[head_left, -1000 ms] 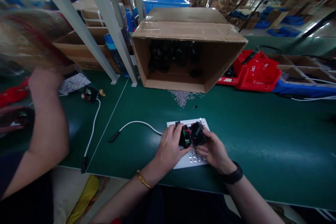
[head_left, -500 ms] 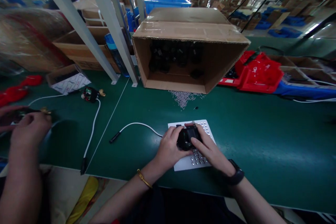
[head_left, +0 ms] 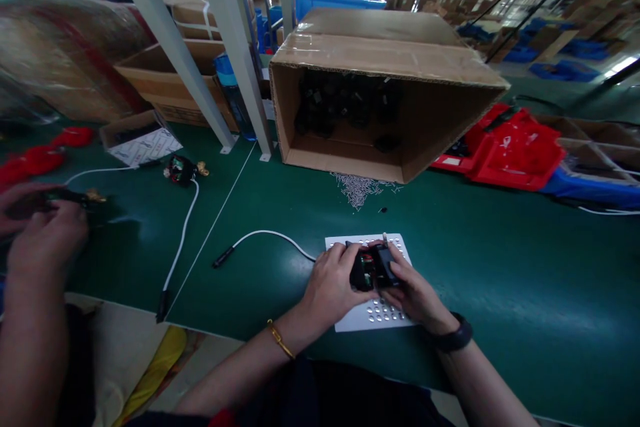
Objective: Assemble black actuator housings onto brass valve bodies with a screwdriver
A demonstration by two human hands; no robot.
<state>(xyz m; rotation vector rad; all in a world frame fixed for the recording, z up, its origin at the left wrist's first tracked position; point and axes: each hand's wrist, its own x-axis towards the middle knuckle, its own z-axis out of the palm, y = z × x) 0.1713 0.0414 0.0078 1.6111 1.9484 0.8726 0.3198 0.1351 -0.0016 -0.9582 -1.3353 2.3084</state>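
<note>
My left hand (head_left: 330,280) is closed around a black plastic housing (head_left: 358,273), whose open side shows a green circuit board and a bit of red. In my right hand (head_left: 419,292) is a black cover (head_left: 385,267), tilted away from the housing along its right side. Both parts are held above a white sheet with rows of round metal pieces (head_left: 383,310). A white cable (head_left: 270,233) with a black plug runs out to the left from behind my left hand. Fingers partly hide both black parts.
Beyond the sheet, a pile of small screws (head_left: 357,190) lies before a cardboard box (head_left: 345,165) on its side, holding black parts. Red bins (head_left: 520,153) stand right. At left, a co-worker's hands (head_left: 50,233) handle a similar part; another wired assembly (head_left: 181,170) lies nearby.
The black cover has swung away from the housing towards the right, so the circuit board inside now shows. The whole view has shifted a little.
</note>
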